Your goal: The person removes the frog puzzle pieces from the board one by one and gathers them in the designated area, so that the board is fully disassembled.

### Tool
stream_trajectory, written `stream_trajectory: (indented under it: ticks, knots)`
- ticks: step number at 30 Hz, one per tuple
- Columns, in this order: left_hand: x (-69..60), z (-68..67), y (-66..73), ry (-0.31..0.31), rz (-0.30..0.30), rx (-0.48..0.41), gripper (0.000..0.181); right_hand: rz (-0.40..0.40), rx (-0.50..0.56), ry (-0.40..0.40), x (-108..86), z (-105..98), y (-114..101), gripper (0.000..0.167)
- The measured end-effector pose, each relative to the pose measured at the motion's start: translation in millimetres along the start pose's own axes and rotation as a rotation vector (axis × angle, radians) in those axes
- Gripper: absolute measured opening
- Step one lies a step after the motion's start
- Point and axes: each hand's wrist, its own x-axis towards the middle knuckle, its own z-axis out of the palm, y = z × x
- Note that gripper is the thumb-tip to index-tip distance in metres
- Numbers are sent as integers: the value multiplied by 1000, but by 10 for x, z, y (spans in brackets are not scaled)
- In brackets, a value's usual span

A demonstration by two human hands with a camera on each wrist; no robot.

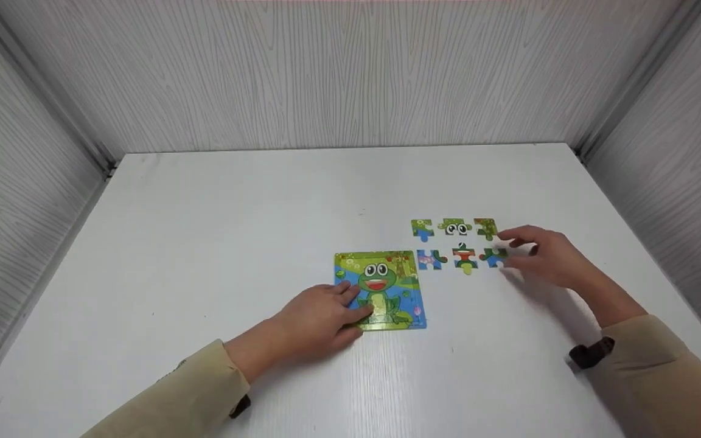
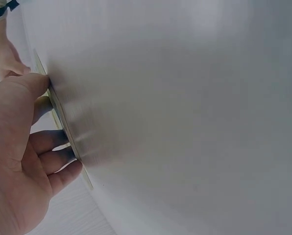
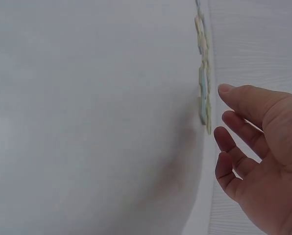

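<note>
A square frog puzzle board (image 1: pixel 408 298) lies on the white table, with my left hand (image 1: pixel 320 319) resting on its left part, fingers spread over the picture. In the left wrist view the left hand (image 2: pixel 18 152) touches the edge of the board (image 2: pixel 62 117). Several loose puzzle pieces lie in two rows at the board's upper right, among them an eyes piece (image 1: pixel 455 228) and a red-mouth piece (image 1: pixel 465 258). My right hand (image 1: pixel 548 255) hovers at the right end of these rows, fingers loosely bent and apart. The right wrist view shows that hand (image 3: pixel 263 142) holding nothing beside the pieces (image 3: pixel 203 88).
The white table (image 1: pixel 235 225) extends around the board and pieces. Pale wood-grain panels stand behind it (image 1: pixel 350 73) and along both sides. A dark band (image 1: pixel 592 353) shows at the right sleeve's cuff.
</note>
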Motion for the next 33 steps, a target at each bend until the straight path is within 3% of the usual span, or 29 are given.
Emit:
stream_trajectory:
  ticks: [6, 14, 26, 33]
  knots:
    - [-3, -36, -6, -31, -13, -31, 49, -120, -1, 43, -16, 35, -265, 47]
    - [40, -73, -17, -31, -40, -49, 49, -264, -14, 37, 14, 196, -704, 45]
    - [-62, -152, -136, 19, -91, -69, 54, -408, 2, -108, 102, 633, -1313, 46]
    - [-105, -114, -245, -21, -170, -102, 63, -418, -37, -212, 166, 935, -1532, 47]
